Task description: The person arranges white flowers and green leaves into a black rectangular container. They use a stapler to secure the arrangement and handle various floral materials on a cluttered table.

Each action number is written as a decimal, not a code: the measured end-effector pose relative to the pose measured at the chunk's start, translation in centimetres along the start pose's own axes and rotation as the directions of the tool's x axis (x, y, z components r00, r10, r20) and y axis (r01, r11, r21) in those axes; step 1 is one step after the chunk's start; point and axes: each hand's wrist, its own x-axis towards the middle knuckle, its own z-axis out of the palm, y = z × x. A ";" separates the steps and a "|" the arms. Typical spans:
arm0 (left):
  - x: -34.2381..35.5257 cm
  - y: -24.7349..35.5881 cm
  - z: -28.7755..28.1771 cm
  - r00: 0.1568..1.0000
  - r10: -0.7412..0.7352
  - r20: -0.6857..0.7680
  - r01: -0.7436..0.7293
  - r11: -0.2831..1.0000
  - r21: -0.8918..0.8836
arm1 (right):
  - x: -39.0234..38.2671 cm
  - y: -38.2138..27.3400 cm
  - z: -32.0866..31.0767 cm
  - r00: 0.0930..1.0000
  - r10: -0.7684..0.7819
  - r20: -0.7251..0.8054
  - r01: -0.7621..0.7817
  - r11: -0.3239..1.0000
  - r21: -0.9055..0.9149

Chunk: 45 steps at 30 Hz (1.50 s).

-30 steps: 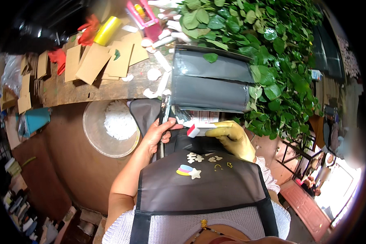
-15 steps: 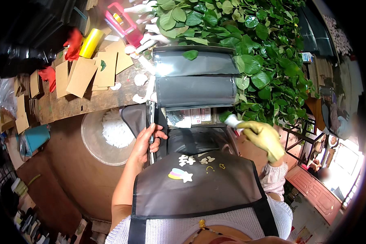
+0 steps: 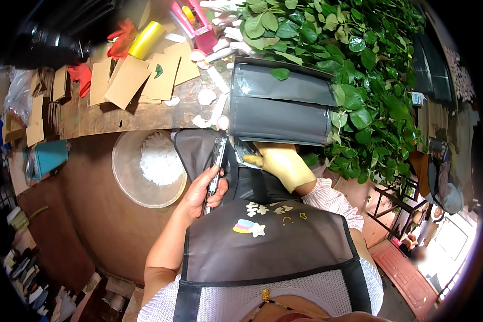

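Observation:
My left hand (image 3: 203, 194) is bare and closed around a slim black and silver stapler (image 3: 217, 167), held upright left of my lap. In a yellow glove, my right hand (image 3: 287, 167) reaches into an open drawer-like space under the front edge of a dark grey covered stand (image 3: 279, 124). One gloved finger points left; the others are hidden under that edge, so I cannot tell what they hold. A single green leaf (image 3: 279, 74) lies on top of the stand. My dark apron (image 3: 268, 247) spreads below both hands.
Leafy green stems (image 3: 359, 102) heap up right of the stand. At left, brown cardboard pieces (image 3: 129, 80), a yellow roll (image 3: 146, 40) and a pink tape dispenser (image 3: 201, 29) lie on the wooden table (image 3: 96, 118). Below stands a round tub (image 3: 124, 177) of white scraps.
My right hand has moved left from beside the stand, where it held a small white object, into the space beneath it. My left hand still grips the stapler, now tilted. The view has shifted.

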 end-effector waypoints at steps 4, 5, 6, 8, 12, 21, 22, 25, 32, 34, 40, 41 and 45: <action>1.0 -0.3 -0.4 0.999 -0.045 0.001 0.045 0.998 -0.037 | 1.0 -0.3 -0.7 0.999 0.023 0.024 -0.025 0.994 0.108; 1.2 -0.4 -0.4 0.999 -0.036 -0.004 0.036 0.999 -0.029 | 0.3 0.4 0.1 1.000 0.014 0.005 -0.015 0.995 0.103; 1.4 -0.3 -0.4 1.000 -0.028 -0.009 0.028 0.999 -0.017 | -0.3 0.8 0.4 1.000 0.008 -0.016 -0.007 0.995 0.097; 1.7 -0.1 -0.1 1.000 -0.012 -0.018 0.011 1.000 -0.009 | -1.3 1.0 0.1 0.998 0.070 0.006 -0.070 0.981 0.183; 2.2 0.6 0.8 0.998 0.000 -0.067 0.002 0.999 0.034 | -1.9 1.3 -0.8 0.985 0.167 0.040 -0.172 0.959 0.227; 2.3 0.6 1.0 0.999 0.021 -0.029 -0.019 0.997 0.074 | -1.2 -1.9 -3.4 0.831 0.224 0.509 -0.542 0.536 0.648; 2.3 0.5 0.7 1.000 0.020 0.007 -0.020 0.998 0.053 | -0.8 -1.8 -3.5 0.835 0.168 0.525 -0.520 0.554 0.650; 2.5 0.2 0.0 0.999 -0.004 0.050 0.002 0.999 0.033 | -1.2 -1.3 -1.6 0.732 0.056 0.679 -0.672 0.230 0.704; 2.6 0.1 0.5 1.000 -0.015 -0.016 0.016 0.997 0.079 | 0.7 -1.7 -3.3 0.678 -0.009 0.735 -0.658 0.440 0.612; 2.5 0.0 0.5 1.000 -0.003 -0.018 0.005 0.997 0.074 | 1.0 -2.0 -4.4 0.691 0.013 0.722 -0.627 0.506 0.592; 2.5 0.3 1.2 0.997 0.007 -0.070 0.004 0.988 0.154 | -0.7 -1.2 -4.5 0.710 0.184 0.680 -0.678 0.443 0.587; 2.5 0.3 1.0 0.998 0.001 -0.057 0.006 0.991 0.131 | -0.8 -1.4 -4.7 0.744 0.183 0.642 -0.638 0.477 0.604; 2.9 0.0 0.3 0.999 -0.003 -0.037 0.006 0.996 0.089 | -0.8 -2.9 -5.9 0.864 0.165 0.476 -0.450 0.677 0.582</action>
